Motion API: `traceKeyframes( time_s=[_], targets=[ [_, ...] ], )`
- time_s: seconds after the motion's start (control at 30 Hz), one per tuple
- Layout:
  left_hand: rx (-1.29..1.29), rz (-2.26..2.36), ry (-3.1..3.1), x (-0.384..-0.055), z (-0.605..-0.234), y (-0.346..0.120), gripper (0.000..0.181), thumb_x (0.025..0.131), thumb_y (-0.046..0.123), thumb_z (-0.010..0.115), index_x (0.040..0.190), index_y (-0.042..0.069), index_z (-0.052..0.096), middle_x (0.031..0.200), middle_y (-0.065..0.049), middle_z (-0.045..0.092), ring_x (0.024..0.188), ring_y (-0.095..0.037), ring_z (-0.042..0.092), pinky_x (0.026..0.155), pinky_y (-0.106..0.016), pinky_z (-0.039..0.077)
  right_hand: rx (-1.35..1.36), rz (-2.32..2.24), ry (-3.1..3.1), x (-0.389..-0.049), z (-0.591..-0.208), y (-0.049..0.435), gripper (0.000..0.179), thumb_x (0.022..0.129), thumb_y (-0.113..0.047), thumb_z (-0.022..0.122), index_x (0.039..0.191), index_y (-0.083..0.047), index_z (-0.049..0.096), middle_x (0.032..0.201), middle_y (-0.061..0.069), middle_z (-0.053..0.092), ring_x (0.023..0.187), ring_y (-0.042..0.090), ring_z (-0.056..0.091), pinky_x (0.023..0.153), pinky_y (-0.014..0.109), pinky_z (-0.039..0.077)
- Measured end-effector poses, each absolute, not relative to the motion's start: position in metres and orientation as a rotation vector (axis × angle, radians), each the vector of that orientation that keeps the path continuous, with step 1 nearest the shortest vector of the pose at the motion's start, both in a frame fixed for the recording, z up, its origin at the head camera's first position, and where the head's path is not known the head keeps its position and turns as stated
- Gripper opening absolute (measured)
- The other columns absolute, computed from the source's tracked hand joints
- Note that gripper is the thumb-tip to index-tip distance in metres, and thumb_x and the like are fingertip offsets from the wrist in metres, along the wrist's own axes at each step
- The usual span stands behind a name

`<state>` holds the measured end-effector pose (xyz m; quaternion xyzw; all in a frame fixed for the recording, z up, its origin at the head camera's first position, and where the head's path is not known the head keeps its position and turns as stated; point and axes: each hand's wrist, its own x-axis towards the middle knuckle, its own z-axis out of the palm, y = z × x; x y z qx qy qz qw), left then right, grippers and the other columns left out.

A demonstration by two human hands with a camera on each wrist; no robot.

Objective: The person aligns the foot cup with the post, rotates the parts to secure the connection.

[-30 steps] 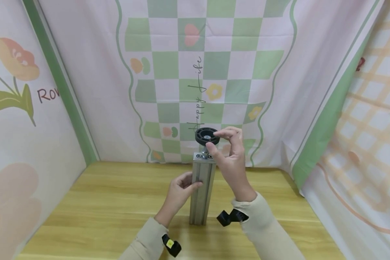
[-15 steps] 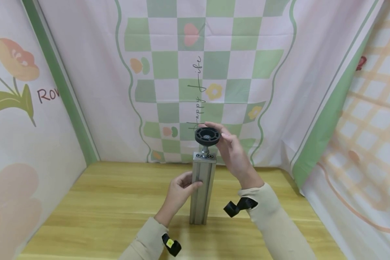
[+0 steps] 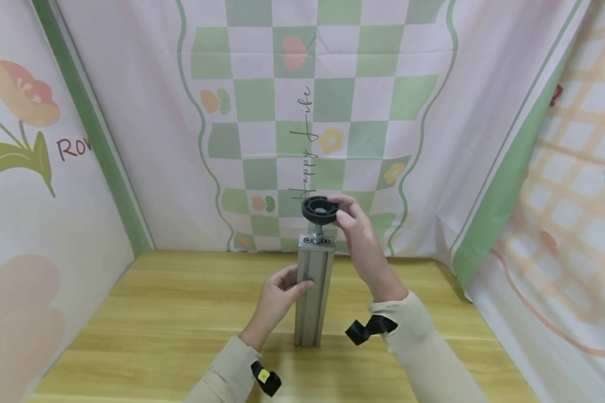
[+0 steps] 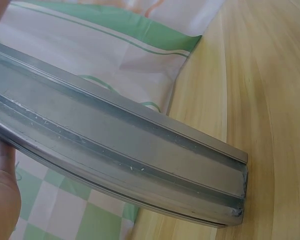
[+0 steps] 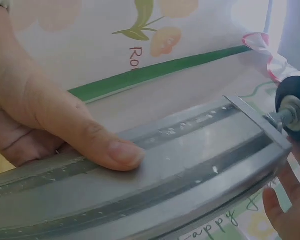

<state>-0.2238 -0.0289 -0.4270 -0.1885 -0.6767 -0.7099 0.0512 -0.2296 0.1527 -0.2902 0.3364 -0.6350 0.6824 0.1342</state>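
An aluminium profile (image 3: 312, 296) with grooved sides stands upright on the wooden table, a flat end plate (image 3: 317, 241) with two bolts on top. From the plate rises a threaded metal stem carrying a black round levelling foot (image 3: 312, 214), disc uppermost. My left hand (image 3: 280, 296) grips the profile at mid-height, thumb on its near face, as the right wrist view also shows. My right hand (image 3: 363, 246) holds the foot's rim at the right side between thumb and bent fingers. In the left wrist view the profile's lower end (image 4: 230, 195) meets the table.
The wooden table (image 3: 181, 313) extends around the profile. A green and white checked curtain (image 3: 327, 101) hangs behind it, with printed cloth walls (image 3: 10, 224) on both sides. Black wrist cameras (image 3: 370, 329) sit on both sleeves.
My right hand loosened from the levelling foot, swung back to its right side with fingers behind it, then closed thumb and fingers on the rim again. My left hand stays on the profile.
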Motion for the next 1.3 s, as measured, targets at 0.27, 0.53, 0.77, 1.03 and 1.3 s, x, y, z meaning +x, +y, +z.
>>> traceKeyframes(
  time_s=[0.27, 0.53, 0.77, 1.03, 1.3],
  targets=[
    [-0.569, -2.174, -2.037, -0.225, -0.429, -0.029, 0.044, 0.086, 0.029, 0.082, 0.122, 0.007, 0.069, 0.106, -0.007, 0.071, 0.098, -0.021, 0.066, 0.085, -0.031, 0.057, 0.756, 1.795, -1.871, -0.215, -0.295, 0.144, 0.027, 0.100, -0.018, 0.062, 0.122, -0.007, 0.054, 0.125, 0.009, 0.053, 0.109, 0.029, 0.055, 0.094, 0.038, 0.046],
    [-0.582, -2.168, -2.024, -0.225, -0.430, -0.029, 0.041, 0.087, 0.026, 0.081, 0.122, 0.008, 0.070, 0.107, -0.007, 0.071, 0.098, -0.022, 0.066, 0.084, -0.031, 0.057, 0.699, 1.580, -1.836, -0.208, -0.292, 0.135, 0.020, 0.092, -0.007, 0.074, 0.110, -0.008, 0.064, 0.120, 0.001, 0.050, 0.100, 0.026, 0.049, 0.095, 0.039, 0.037],
    [-0.576, -2.166, -2.030, -0.225, -0.430, -0.028, 0.043, 0.087, 0.027, 0.081, 0.123, 0.007, 0.069, 0.107, -0.007, 0.071, 0.099, -0.021, 0.066, 0.085, -0.030, 0.056, 0.691, 1.569, -1.831, -0.208, -0.292, 0.135, 0.034, 0.090, -0.011, 0.077, 0.120, -0.011, 0.061, 0.127, 0.002, 0.046, 0.107, 0.023, 0.048, 0.098, 0.044, 0.035],
    [-0.555, -2.175, -2.042, -0.224, -0.428, -0.027, 0.044, 0.086, 0.027, 0.082, 0.122, 0.005, 0.069, 0.107, -0.007, 0.071, 0.099, -0.020, 0.067, 0.085, -0.029, 0.056, 0.917, 1.806, -1.897, -0.220, -0.287, 0.145, 0.062, 0.100, -0.032, 0.052, 0.156, -0.019, 0.026, 0.160, 0.001, 0.027, 0.144, 0.028, 0.028, 0.114, 0.058, 0.021],
    [-0.550, -2.184, -2.046, -0.225, -0.429, -0.028, 0.045, 0.086, 0.027, 0.082, 0.122, 0.005, 0.069, 0.107, -0.007, 0.071, 0.099, -0.020, 0.067, 0.085, -0.029, 0.056, 1.239, 2.099, -1.900, -0.231, -0.277, 0.153, 0.056, 0.106, -0.025, 0.021, 0.160, -0.007, 0.018, 0.163, 0.015, 0.022, 0.147, 0.031, 0.026, 0.119, 0.055, 0.005]
  ],
)
